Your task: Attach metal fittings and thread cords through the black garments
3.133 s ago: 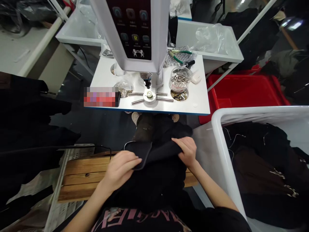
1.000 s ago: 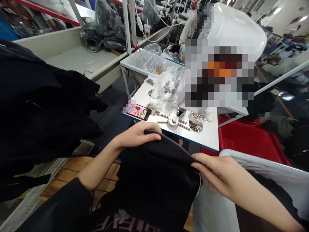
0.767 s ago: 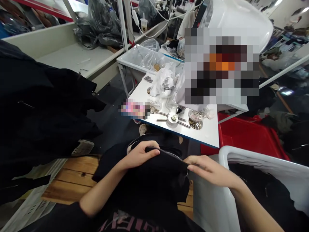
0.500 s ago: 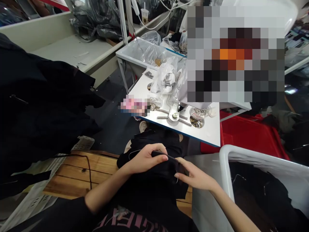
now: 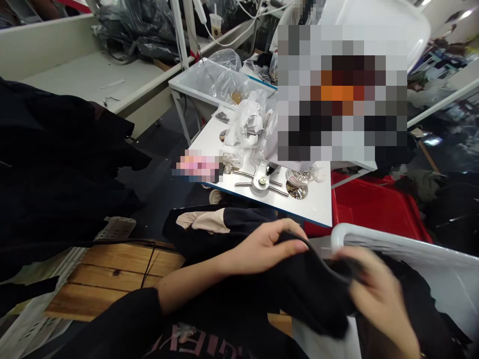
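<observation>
A black garment lies over my lap and reaches toward the white bin at my right. My left hand is closed on its upper edge, fingers curled over the fabric. Blurred by motion, my right hand grips the same garment near the bin's rim. A beige lining patch shows on dark cloth just left of my left hand.
A white worktable ahead carries a press base, metal springs, a dish of studs and a phone. A red crate sits behind the bin. Dark garments are piled at left, above a wooden bench.
Both hands have carried the black garment rightward, toward the white bin. My right hand now moves fast and is blurred. The beige lining patch has come into sight.
</observation>
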The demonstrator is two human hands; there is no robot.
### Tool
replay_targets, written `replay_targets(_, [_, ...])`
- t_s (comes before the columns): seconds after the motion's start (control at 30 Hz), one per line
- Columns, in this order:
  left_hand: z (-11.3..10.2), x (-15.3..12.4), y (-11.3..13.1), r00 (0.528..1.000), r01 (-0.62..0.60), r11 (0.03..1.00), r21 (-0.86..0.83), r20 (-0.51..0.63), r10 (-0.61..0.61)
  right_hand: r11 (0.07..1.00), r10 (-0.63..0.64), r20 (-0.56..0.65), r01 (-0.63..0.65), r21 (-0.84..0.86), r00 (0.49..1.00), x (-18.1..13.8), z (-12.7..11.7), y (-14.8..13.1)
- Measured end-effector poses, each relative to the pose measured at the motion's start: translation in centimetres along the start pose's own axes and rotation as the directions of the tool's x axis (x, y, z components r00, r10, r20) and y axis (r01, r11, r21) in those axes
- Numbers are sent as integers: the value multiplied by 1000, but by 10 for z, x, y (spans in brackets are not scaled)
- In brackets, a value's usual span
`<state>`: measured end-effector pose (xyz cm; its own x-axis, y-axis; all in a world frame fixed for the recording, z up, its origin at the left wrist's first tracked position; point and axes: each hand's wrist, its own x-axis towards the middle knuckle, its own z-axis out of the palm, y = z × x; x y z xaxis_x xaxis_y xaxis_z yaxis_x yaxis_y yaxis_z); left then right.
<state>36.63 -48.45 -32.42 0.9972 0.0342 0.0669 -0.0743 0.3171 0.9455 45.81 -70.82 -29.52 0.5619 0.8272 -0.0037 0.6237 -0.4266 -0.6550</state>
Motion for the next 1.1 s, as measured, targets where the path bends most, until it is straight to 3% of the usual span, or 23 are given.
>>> replay_targets(0.1, [-16, 9, -46, 965, 63, 989, 132, -259, -26, 979, 203, 282, -200, -41, 938, 12, 25, 25])
replay_targets(0.17, [-29, 7, -76, 932, 155, 975, 160, -350, -90, 954, 297, 257, -296, -42, 920, 14, 42, 48])
replay_targets(0.27, [-39, 0, -99, 931, 215, 949, 230, -343, -128, 949, 316, 118, -316, -23, 941, 9, 62, 82])
replay_targets(0.33, [-38, -6, -98, 955, 209, 927, 312, -271, -124, 953, 299, 100, -302, 15, 949, 7, 77, 101])
replay_targets(0.43, [-23, -16, -89, 989, 146, 890, 432, -35, -145, 924, 266, 240, -318, 211, 934, 6, 103, 125])
replay_targets(0.53, [1, -29, -89, 947, 87, 874, 478, 231, -221, 826, 269, 317, -387, 410, 909, 4, 125, 135])
replay_targets(0.6, [15, -38, -97, 901, 69, 872, 484, 345, -263, 816, 312, 294, -413, 404, 903, 0, 134, 134])
replay_targets(0.67, [24, -47, -108, 887, 48, 871, 489, 381, -263, 853, 370, 274, -441, 278, 888, -7, 135, 129])
replay_targets(0.77, [23, -56, -120, 947, 6, 883, 470, 282, -156, 859, 467, 227, -499, 114, 855, -21, 127, 120])
replay_targets(0.87, [19, -58, -114, 991, -46, 927, 373, 137, -5, 766, 515, 179, -544, 342, 838, -36, 113, 107])
replay_targets(0.9, [20, -56, -107, 994, -58, 950, 308, 102, 27, 683, 553, 149, -549, 482, 820, -42, 108, 102])
replay_targets(0.97, [30, -51, -90, 994, -89, 990, 108, 72, 81, 482, 678, 79, -523, 703, 731, -54, 93, 92])
replay_targets(1.03, [48, -41, -72, 977, -149, 978, -147, 132, 168, 376, 771, 30, -493, 785, 636, -66, 75, 85])
replay_targets(1.1, [64, -30, -61, 930, -167, 931, -325, 263, 258, 386, 786, 21, -517, 764, 617, -75, 57, 82])
